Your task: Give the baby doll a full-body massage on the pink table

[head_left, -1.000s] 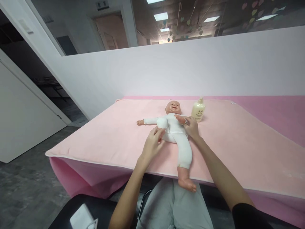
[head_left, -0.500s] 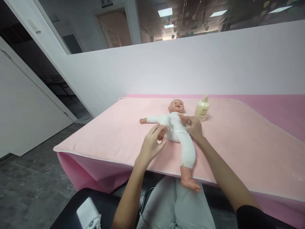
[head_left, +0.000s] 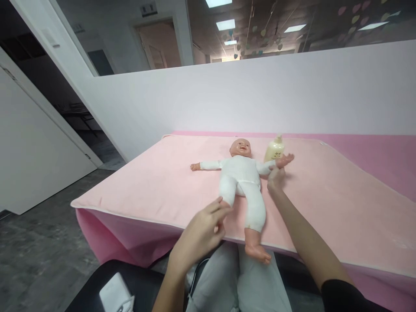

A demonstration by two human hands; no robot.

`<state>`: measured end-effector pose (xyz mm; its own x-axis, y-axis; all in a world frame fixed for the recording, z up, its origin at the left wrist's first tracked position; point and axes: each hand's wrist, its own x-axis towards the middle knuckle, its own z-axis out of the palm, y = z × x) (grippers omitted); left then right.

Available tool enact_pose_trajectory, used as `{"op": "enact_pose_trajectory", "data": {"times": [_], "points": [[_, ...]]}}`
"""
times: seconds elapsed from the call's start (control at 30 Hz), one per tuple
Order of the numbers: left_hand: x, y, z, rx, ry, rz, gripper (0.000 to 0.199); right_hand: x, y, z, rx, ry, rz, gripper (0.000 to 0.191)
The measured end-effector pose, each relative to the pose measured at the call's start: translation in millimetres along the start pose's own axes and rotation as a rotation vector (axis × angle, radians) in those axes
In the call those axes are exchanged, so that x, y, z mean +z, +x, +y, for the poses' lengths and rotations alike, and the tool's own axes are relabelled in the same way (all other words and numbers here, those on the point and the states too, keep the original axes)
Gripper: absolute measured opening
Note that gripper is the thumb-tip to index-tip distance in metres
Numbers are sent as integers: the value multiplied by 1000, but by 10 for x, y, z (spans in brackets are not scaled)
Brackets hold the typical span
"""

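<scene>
A baby doll (head_left: 239,169) in a white cloth body lies face up, its head toward the far wall. My left hand (head_left: 204,227) is closed around the lower end of the doll's leg on the left, hiding most of that foot. The other leg stretches toward me, with its bare foot (head_left: 256,251) over the table's front edge. On the right, my right hand (head_left: 276,177) grips the doll's arm near the wrist, and the small doll hand (head_left: 285,160) sticks out beyond my fingers. The doll's other arm lies extended to the left on the cloth.
A pale yellow pump bottle (head_left: 274,148) stands behind the held arm. Pink cloth (head_left: 139,186) covers the table, which meets a white wall (head_left: 260,95). At lower left, a white device (head_left: 116,292) rests on a black seat (head_left: 143,281).
The doll's right-side arm went from folded across its chest to stretched outward, my right hand moving with it. My left hand came down toward me as the bent leg straightened.
</scene>
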<state>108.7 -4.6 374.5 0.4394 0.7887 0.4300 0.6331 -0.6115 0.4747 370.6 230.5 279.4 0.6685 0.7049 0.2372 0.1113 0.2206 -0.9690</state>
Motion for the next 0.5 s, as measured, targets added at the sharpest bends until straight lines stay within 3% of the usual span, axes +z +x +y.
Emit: {"op": "enact_pose_trajectory", "data": {"times": [0.07, 0.13, 0.2, 0.23, 0.27, 0.33, 0.43, 0.5], "points": [[14, 274, -187, -16, -28, 120, 49, 5, -120, -96, -145, -122, -119, 37], [75, 568, -394, -17, -36, 198, 47, 14, -222, -174, -415, -287, -326, 32], [176, 771, -543, 19, -45, 95, 44, 22, -273, -211, -604, -395, -456, 35], [229, 810, -574, 24, -49, 71, 44, 25, -273, -212, -607, -405, -460, 36], [274, 802, -569, 21, -52, 60, 45, 26, -256, -203, -548, -378, -432, 35], [324, 646, -446, 0, -50, 64, 50, 24, -180, -157, -300, -251, -300, 34], [292, 213, -100, -13, -25, 3, 58, 7, -18, -58, 194, -17, -31, 40], [247, -37, 93, -24, -18, -49, 58, -9, 64, -5, 343, 123, 108, 54]]}}
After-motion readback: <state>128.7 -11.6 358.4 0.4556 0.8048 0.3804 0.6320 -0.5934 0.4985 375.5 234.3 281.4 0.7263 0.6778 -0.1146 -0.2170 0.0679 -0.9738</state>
